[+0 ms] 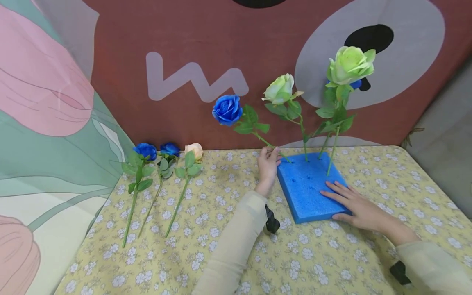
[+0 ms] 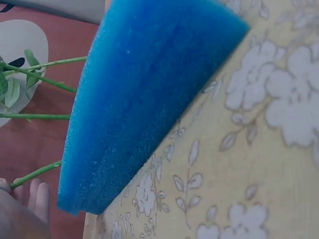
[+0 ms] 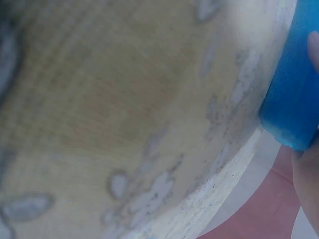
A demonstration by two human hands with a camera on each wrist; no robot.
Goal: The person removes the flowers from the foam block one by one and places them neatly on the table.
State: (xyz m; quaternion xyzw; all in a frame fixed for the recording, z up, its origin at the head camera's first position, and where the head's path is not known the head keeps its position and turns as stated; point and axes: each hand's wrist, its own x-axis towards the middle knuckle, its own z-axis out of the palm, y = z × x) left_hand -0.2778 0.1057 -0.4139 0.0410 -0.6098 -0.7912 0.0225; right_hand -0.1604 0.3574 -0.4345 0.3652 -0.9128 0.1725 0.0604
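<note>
With its fingers, the left hand (image 1: 267, 167) pinches a tilted blue rose (image 1: 227, 110) at upper centre by its stem (image 1: 262, 139), the right hand (image 1: 357, 208) spreads on the foam block (image 1: 302, 200) right of centre, and 3 other roses (image 1: 169, 148) lie left on the desk (image 1: 158, 262).

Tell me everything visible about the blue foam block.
The blue foam block is a thick rectangular slab, rough and porous-looking, lying flat on the floral cloth. Four green stems rise from its top, which also shows small dark pits. The right grip rests spread across its near right part.
</note>
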